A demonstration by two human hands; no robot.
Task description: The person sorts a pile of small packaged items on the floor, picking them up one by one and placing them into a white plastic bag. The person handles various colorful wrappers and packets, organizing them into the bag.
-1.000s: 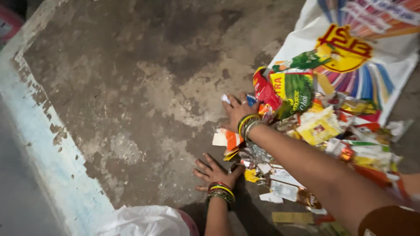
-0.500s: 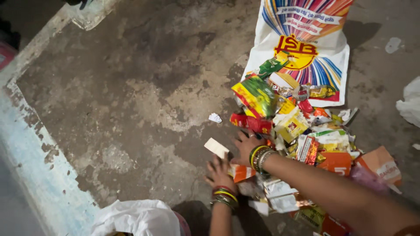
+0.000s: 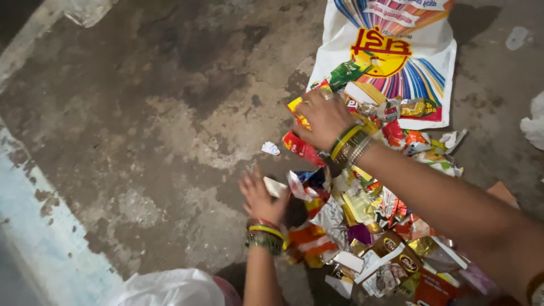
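My left hand (image 3: 258, 195) is spread open, holding nothing, pressed against the near side of the wrapper pile (image 3: 362, 209) on the floor (image 3: 170, 113). My right hand (image 3: 323, 116) cups the far wrappers — loose ones could slide past my fingers, I'd judge, toward the sack (image 3: 396, 51).

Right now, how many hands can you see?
2. The left hand is low by the near edge of the wrapper pile; the right hand rests on wrappers near the printed sack. None seems hidden.
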